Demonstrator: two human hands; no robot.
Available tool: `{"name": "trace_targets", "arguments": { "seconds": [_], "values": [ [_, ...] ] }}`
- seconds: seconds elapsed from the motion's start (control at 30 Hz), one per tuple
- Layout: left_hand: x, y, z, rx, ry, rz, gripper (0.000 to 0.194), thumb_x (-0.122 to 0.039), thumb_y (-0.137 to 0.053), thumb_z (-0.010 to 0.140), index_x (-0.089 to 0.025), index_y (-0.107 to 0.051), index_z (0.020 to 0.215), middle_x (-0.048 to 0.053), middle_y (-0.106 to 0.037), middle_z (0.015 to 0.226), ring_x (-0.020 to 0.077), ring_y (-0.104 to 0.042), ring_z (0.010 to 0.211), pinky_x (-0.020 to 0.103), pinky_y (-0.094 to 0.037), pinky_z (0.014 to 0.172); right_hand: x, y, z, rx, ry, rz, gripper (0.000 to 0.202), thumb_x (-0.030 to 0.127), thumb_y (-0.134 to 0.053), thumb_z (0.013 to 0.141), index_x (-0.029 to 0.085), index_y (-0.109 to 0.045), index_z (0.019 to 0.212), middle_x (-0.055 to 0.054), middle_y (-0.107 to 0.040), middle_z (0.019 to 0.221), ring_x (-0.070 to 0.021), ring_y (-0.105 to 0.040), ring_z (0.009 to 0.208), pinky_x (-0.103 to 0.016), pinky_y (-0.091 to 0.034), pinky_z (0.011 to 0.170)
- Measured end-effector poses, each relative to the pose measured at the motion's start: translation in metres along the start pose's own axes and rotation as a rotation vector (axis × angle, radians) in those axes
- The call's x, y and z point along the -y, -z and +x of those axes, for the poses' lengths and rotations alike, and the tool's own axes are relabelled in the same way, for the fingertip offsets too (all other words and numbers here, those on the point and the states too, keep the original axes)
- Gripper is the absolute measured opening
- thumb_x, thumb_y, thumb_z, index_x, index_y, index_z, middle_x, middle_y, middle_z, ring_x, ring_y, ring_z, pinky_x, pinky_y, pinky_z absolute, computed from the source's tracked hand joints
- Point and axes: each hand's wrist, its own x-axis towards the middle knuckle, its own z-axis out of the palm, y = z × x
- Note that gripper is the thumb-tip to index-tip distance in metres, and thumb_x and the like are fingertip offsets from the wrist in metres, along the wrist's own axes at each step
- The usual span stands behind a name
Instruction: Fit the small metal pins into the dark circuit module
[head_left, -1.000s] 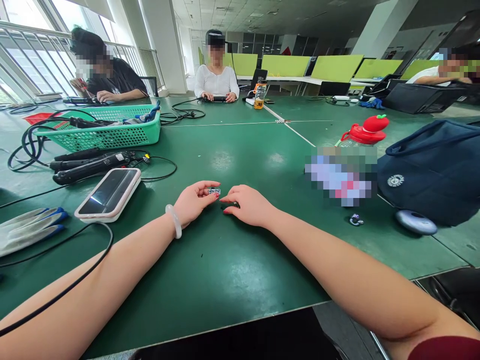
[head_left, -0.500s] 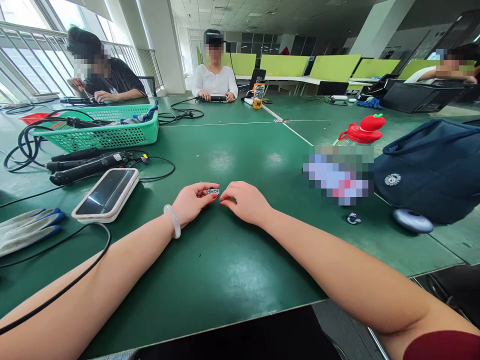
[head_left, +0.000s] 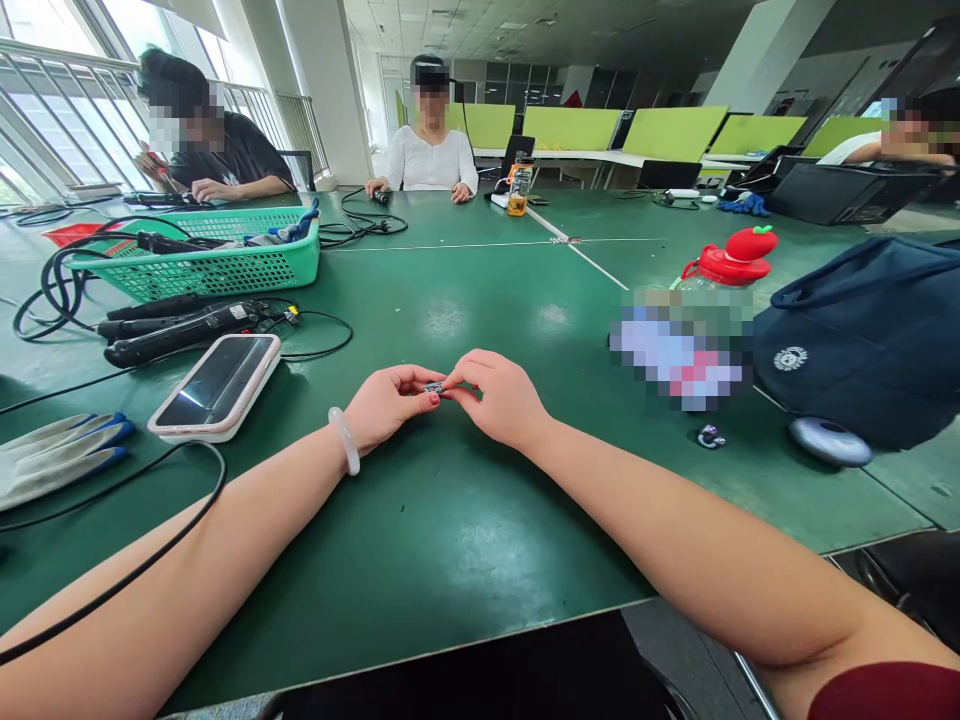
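Observation:
My left hand [head_left: 388, 405], with a pale bangle at its wrist, is closed in a pinch on a small dark piece with a white pattern [head_left: 433, 388]. The fingers cover much of that piece, and its exact kind is too small to tell. From the other side, my right hand [head_left: 504, 402] is closed too, thumb and forefinger pinching at the right end of the same piece. Both hands are just over the green tabletop [head_left: 480, 545], their fingertips almost meeting.
To the left are a phone [head_left: 221, 385], work gloves [head_left: 60, 460], black handheld devices [head_left: 184, 332], a green basket [head_left: 217, 268] and loose cables. A red-lidded bottle [head_left: 727, 262], dark bag [head_left: 862, 335] and oval case [head_left: 831, 442] stand right. Several people sit around.
My right hand has closed in on the small patterned piece and now pinches its right end. My left hand has kept its hold. The person opposite has moved their hands apart.

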Motion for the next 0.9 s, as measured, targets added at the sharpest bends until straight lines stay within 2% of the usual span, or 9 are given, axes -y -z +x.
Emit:
{"name": "trace_targets", "arguments": {
  "seconds": [0.2, 0.3, 0.37, 0.43, 0.53, 0.6, 0.67, 0.77, 0.9],
  "values": [
    [-0.004, -0.002, -0.004, 0.055, 0.0, -0.268, 0.035, -0.033, -0.076, 0.062, -0.015, -0.068, 0.091, 0.005, -0.067, 0.083, 0.0107, -0.054, 0.067, 0.026, -0.042, 0.067, 0.005, 0.008, 0.0, 0.002, 0.017, 0.004, 0.021, 0.027, -0.048, 0.088, 0.022, -0.068, 0.089, -0.004, -0.064, 0.092, -0.0151, -0.056, 0.089, -0.028, -0.043, 0.082],
    [-0.003, -0.003, -0.003, 0.054, 0.027, -0.295, 0.037, -0.032, -0.076, 0.062, -0.014, -0.067, 0.092, 0.005, -0.066, 0.081, 0.0094, -0.051, 0.064, 0.024, -0.039, 0.06, 0.003, 0.013, 0.001, -0.018, -0.011, 0.033, 0.022, 0.027, -0.048, 0.088, 0.022, -0.069, 0.093, -0.004, -0.064, 0.094, -0.0139, -0.057, 0.087, -0.026, -0.044, 0.079],
    [-0.001, -0.003, -0.001, 0.042, 0.062, -0.265, 0.038, -0.033, -0.075, 0.063, -0.015, -0.067, 0.095, 0.004, -0.065, 0.079, 0.0088, -0.05, 0.064, 0.022, -0.037, 0.057, 0.001, 0.016, 0.002, -0.022, -0.085, 0.019, 0.021, 0.026, -0.049, 0.087, 0.021, -0.067, 0.096, -0.003, -0.064, 0.094, -0.0129, -0.057, 0.082, -0.025, -0.043, 0.074],
    [0.001, -0.002, 0.0, 0.029, 0.096, -0.22, 0.038, -0.034, -0.074, 0.065, -0.015, -0.066, 0.097, 0.003, -0.064, 0.077, 0.0082, -0.049, 0.063, 0.022, -0.035, 0.056, -0.003, 0.018, 0.004, 0.032, -0.199, -0.047, 0.018, 0.028, -0.052, 0.085, 0.021, -0.067, 0.093, -0.002, -0.064, 0.088, -0.0127, -0.056, 0.075, -0.025, -0.042, 0.067],
    [0.002, -0.002, 0.001, 0.031, 0.111, -0.166, 0.039, -0.034, -0.072, 0.067, -0.016, -0.065, 0.1, 0.002, -0.063, 0.073, 0.0085, -0.049, 0.062, 0.022, -0.035, 0.056, -0.008, 0.019, 0.004, 0.217, -0.355, -0.147, 0.018, 0.038, -0.06, 0.078, 0.02, -0.065, 0.079, -0.001, -0.063, 0.079, -0.0132, -0.054, 0.07, -0.025, -0.037, 0.059],
    [0.001, -0.002, 0.001, 0.036, 0.111, -0.136, 0.04, -0.035, -0.071, 0.067, -0.016, -0.065, 0.102, 0.001, -0.062, 0.07, 0.0091, -0.049, 0.062, 0.023, -0.035, 0.057, -0.011, 0.018, 0.003, 0.344, -0.412, -0.169, 0.023, 0.043, -0.065, 0.073, 0.02, -0.063, 0.075, -0.001, -0.062, 0.079, -0.0132, -0.054, 0.07, -0.024, -0.036, 0.056],
    [0.001, -0.002, 0.0, 0.042, 0.112, -0.102, 0.042, -0.035, -0.071, 0.068, -0.017, -0.064, 0.105, 0.001, -0.061, 0.069, 0.0094, -0.049, 0.06, 0.023, -0.035, 0.056, -0.012, 0.016, 0.001, 0.427, -0.43, -0.173, 0.02, 0.04, -0.066, 0.072, 0.021, -0.062, 0.073, 0.0, -0.062, 0.079, -0.0127, -0.054, 0.069, -0.023, -0.035, 0.055],
    [0.001, -0.001, 0.001, 0.057, 0.115, -0.068, 0.044, -0.034, -0.07, 0.069, -0.017, -0.062, 0.108, 0.001, -0.06, 0.069, 0.0104, -0.049, 0.061, 0.024, -0.035, 0.056, -0.011, 0.013, 0.0, 0.458, -0.411, -0.19, 0.014, 0.032, -0.06, 0.078, 0.021, -0.061, 0.069, 0.0, -0.063, 0.078, -0.0123, -0.054, 0.069, -0.023, -0.034, 0.054],
    [0.002, -0.002, 0.001, 0.068, 0.099, -0.029, 0.043, -0.034, -0.068, 0.07, -0.016, -0.062, 0.109, 0.0, -0.056, 0.065, 0.011, -0.049, 0.06, 0.025, -0.037, 0.058, -0.012, 0.009, 0.0, 0.445, -0.387, -0.196, 0.017, 0.029, -0.055, 0.082, 0.021, -0.062, 0.069, -0.001, -0.063, 0.077, -0.0128, -0.054, 0.067, -0.023, -0.034, 0.054]
  ]
}}
